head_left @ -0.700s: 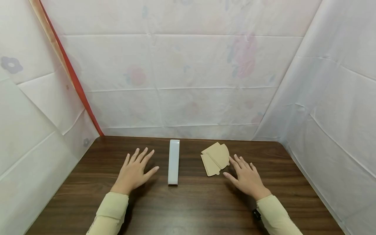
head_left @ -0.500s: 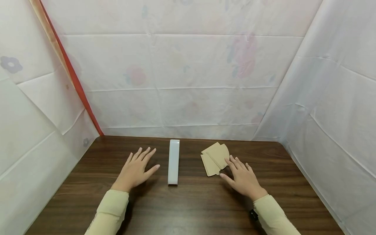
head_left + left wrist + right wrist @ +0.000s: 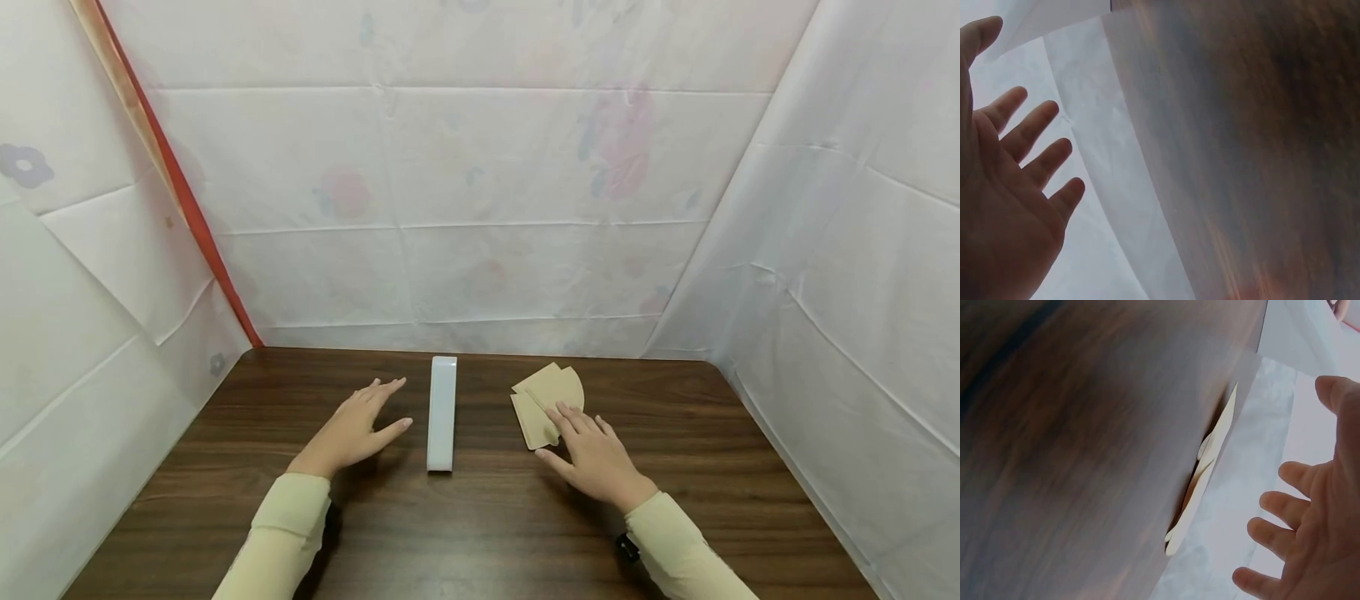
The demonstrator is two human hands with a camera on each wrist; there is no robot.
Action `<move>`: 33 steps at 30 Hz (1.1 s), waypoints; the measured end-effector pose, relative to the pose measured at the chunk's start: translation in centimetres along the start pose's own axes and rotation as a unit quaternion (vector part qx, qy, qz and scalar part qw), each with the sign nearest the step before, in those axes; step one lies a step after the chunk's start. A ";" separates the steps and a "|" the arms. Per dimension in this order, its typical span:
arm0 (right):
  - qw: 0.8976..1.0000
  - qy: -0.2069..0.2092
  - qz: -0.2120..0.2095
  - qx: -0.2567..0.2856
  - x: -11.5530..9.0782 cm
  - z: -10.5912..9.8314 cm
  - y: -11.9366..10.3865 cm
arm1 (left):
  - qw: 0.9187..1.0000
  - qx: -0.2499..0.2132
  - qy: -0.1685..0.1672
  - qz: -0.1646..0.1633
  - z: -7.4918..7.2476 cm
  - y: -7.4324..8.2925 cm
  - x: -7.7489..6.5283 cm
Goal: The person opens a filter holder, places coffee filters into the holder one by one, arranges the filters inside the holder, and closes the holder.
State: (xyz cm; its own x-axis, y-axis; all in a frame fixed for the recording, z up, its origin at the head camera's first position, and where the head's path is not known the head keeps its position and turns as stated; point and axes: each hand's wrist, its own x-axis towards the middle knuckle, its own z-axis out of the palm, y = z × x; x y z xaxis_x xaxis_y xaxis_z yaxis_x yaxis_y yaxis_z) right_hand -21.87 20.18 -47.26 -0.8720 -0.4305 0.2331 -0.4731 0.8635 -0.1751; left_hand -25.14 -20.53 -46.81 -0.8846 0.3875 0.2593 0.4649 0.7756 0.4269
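Observation:
A long, narrow pale box (image 3: 442,415) lies lengthwise at the middle of the table in the head view. To its right are several flat tan paper pieces (image 3: 551,390), overlapping, with rounded ends and small tabs. My right hand (image 3: 596,463) is held over their near right edge, fingers spread, overlapping them in the head view. From the right wrist, the tan pieces (image 3: 1200,481) show edge-on beside the spread fingers (image 3: 1272,537). Left of the box, my left hand (image 3: 347,429) hovers, thumb pointing toward the box and holding nothing.
The dark wood-grain table (image 3: 480,533) has rounded far corners. White patterned sheets (image 3: 480,208) stand behind it and at both sides. A red strip (image 3: 195,221) runs down the left back corner. A black band (image 3: 627,547) is at the right wrist.
My right hand has moved left, from beside the tan paper pieces to over them. My left hand has shifted slightly right and turned more onto its side. Box and papers stay in place.

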 end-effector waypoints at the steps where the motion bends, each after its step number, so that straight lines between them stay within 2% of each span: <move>1: 1.000 -0.002 -0.001 0.004 0.1 0.0 -0.2 | 1.000 -0.002 0.002 0.002 0.0 0.0 0.1; 14: 0.999 -0.011 -0.043 0.022 1.8 0.6 -3.2 | 0.996 -0.087 -0.029 -0.008 0.8 0.3 1.8; 19: 0.998 -0.002 -0.055 0.037 2.4 0.9 -4.3 | 0.995 -0.101 -0.026 0.002 1.0 0.1 2.4; 26: 0.996 0.010 -0.078 0.040 3.1 1.4 -5.7 | 0.992 -0.120 -0.031 -0.003 1.5 -0.1 3.0; 33: 0.995 -0.016 -0.073 0.059 3.8 1.7 -6.9 | 0.990 -0.133 -0.038 -0.010 1.9 -0.1 3.7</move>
State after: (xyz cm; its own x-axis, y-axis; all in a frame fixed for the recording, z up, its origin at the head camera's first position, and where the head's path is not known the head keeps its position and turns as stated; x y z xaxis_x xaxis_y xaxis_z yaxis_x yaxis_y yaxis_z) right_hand -22.15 12.09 -46.79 -0.7954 -0.5588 0.2347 -0.6050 0.7549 -0.2531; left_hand -28.52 -18.25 -47.52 -0.8888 0.4186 0.1868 0.4320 0.6287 0.6466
